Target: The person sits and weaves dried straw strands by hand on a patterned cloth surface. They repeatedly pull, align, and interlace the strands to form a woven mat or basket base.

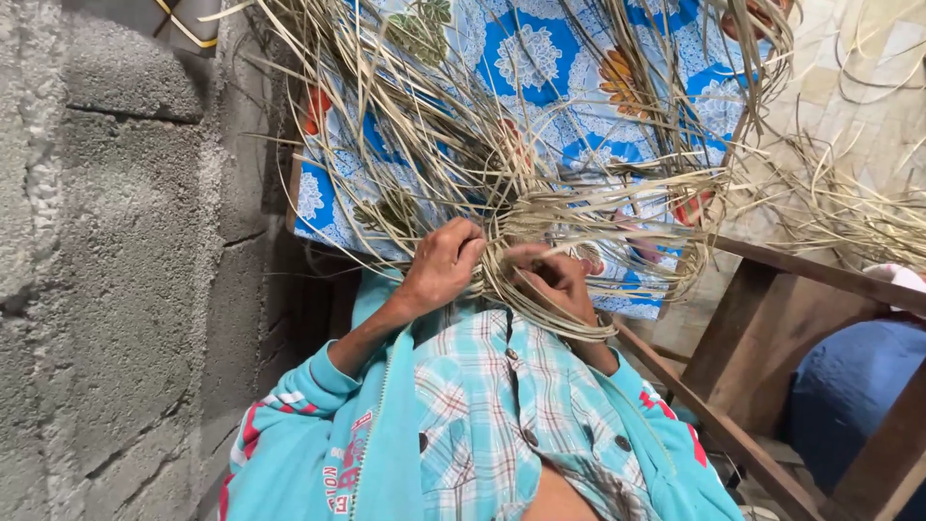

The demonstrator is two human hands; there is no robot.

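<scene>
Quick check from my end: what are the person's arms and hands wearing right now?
Both hands, left hand and right hand, are bare, no gloves. The arms wear turquoise jacket sleeves with red and white stripes, pushed up the forearms, over a light blue plaid shirt.

The woven strip bundle (540, 227) lies on the cloth (540, 68) over the lap, with the left hand (442, 262) and right hand (558, 280) side by side at its near edge. A block wall (116, 260) stands left; a wooden frame (762, 318) and loose strips (849, 207) lie right.
</scene>
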